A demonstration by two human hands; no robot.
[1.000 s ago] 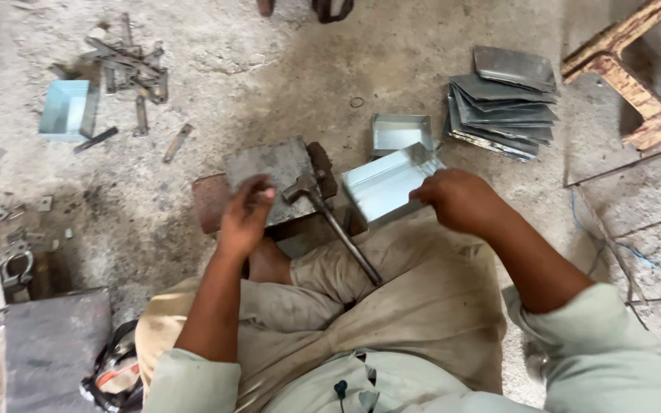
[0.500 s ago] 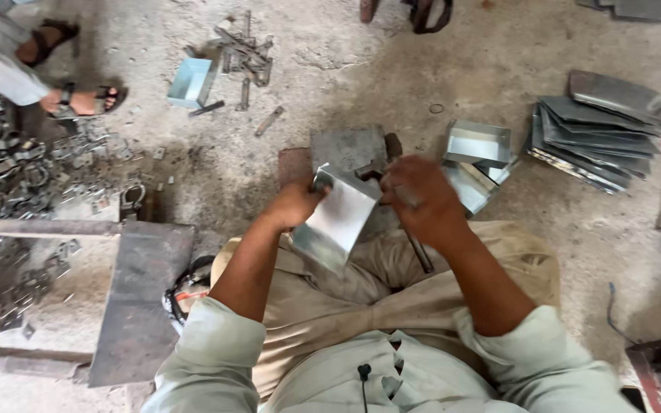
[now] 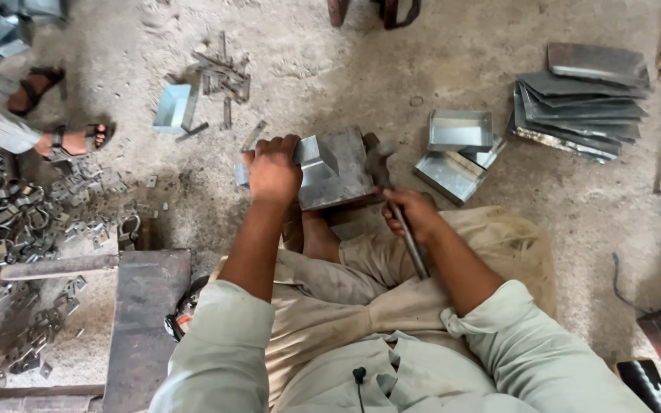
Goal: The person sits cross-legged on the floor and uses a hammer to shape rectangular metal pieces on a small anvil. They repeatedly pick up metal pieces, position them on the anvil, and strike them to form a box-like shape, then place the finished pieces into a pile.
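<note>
Grey sheet metal, bent into an open box piece [image 3: 317,159], now lies on the steel block [image 3: 346,170] in the head view; half a second ago it was lifted between both hands, nearer the body. The left hand [image 3: 273,170] is clenched over its left edge and presses it down. The right hand [image 3: 411,216] has let go of the sheet and grips the hammer [image 3: 389,193] by its handle, with the head blurred just above the block. So hammering seems to begin. The piece looks thin, pale and shiny, with one wall folded up. Two finished trays [image 3: 459,130] lie beside the block, flat sheets [image 3: 581,99] further right.
</note>
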